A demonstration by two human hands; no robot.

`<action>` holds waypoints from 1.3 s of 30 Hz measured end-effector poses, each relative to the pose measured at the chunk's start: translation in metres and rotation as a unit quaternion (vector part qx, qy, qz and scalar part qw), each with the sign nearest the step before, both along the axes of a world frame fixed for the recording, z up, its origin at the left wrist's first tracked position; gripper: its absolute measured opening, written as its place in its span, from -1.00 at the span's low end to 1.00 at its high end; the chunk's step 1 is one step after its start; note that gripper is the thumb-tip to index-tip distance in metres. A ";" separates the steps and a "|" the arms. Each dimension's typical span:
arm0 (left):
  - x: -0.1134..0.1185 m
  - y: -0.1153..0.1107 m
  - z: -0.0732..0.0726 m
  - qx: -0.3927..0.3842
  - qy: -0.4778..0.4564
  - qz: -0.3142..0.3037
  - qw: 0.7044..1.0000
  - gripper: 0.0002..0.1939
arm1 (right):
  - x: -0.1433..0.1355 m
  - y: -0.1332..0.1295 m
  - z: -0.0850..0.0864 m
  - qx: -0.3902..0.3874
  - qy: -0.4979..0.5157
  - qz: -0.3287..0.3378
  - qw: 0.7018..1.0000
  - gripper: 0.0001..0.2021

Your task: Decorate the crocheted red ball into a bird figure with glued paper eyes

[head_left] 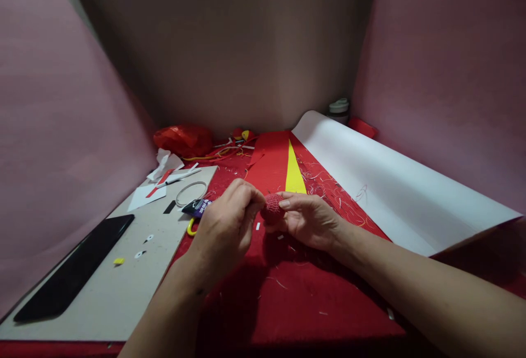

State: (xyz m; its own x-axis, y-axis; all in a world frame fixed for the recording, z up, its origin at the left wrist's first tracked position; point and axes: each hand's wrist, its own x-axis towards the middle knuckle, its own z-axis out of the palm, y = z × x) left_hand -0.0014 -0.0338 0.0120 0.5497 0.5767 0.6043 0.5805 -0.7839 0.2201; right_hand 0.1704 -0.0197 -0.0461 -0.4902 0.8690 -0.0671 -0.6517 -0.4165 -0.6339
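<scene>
A small round red ball with a knitted-looking surface [273, 208] is held up between my two hands, above the red cloth. My right hand [308, 218] grips it from the right, thumb on its near upper side and fingers beneath. My left hand [230, 215] is closed in a pinch at the ball's left edge; whatever its fingertips hold, if anything, is too small to make out. Behind the ball lie a red ribbed sheet [269, 160] and a yellow strip [295, 174].
On the left, a grey board [148, 287] bears a black flat slab [78, 270], paper eye cut-outs [140, 254], a yellow scrap [119, 261] and a wire ring [191, 193]. A dark tube [197, 208] lies beside my left hand. A white curled sheet [370, 182] spreads rightward. Behind sits a red bag [183, 139].
</scene>
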 end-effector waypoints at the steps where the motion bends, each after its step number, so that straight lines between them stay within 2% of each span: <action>1: 0.000 0.000 0.000 0.002 0.001 0.001 1.000 -0.83 | 0.000 0.000 0.000 0.001 0.001 0.000 1.000 -0.81; 39: 0.001 -0.002 0.000 0.012 0.010 0.010 1.000 -0.84 | -0.001 -0.002 0.005 -0.016 -0.009 -0.019 1.000 -0.86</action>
